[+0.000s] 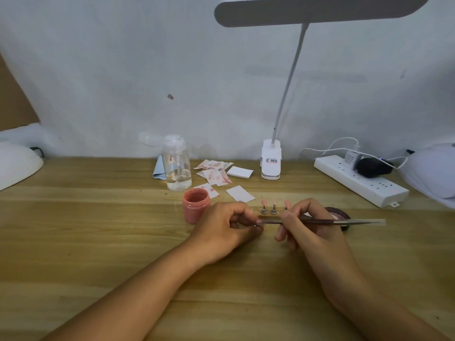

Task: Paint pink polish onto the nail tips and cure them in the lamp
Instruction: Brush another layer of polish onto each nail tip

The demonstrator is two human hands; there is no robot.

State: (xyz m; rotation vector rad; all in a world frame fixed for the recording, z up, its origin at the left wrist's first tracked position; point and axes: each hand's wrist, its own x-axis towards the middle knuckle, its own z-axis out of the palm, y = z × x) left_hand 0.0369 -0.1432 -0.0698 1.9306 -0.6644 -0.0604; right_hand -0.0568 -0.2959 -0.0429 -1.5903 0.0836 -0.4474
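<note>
My left hand (229, 226) rests on the wooden table (98, 230) and pinches a small nail tip holder between thumb and fingers at its right side. My right hand (305, 225) grips a thin dark brush (344, 220) that lies level, its working end touching the piece in my left hand. An open pink polish jar (195, 205) stands just left of my left hand. Behind my hands, two pink nail tips on little metal stands (268, 209) are upright, with a third partly hidden by my right fingers. The jar's dark lid (341, 214) lies behind my right hand.
A clear pump bottle (177, 168), stained paper wipes (214, 174) and a white pad (240, 172) lie at the back. A clip desk lamp (270, 161) stands centre back, a power strip (362, 180) to its right. White curing lamps sit at far left (17, 166) and far right (433, 171).
</note>
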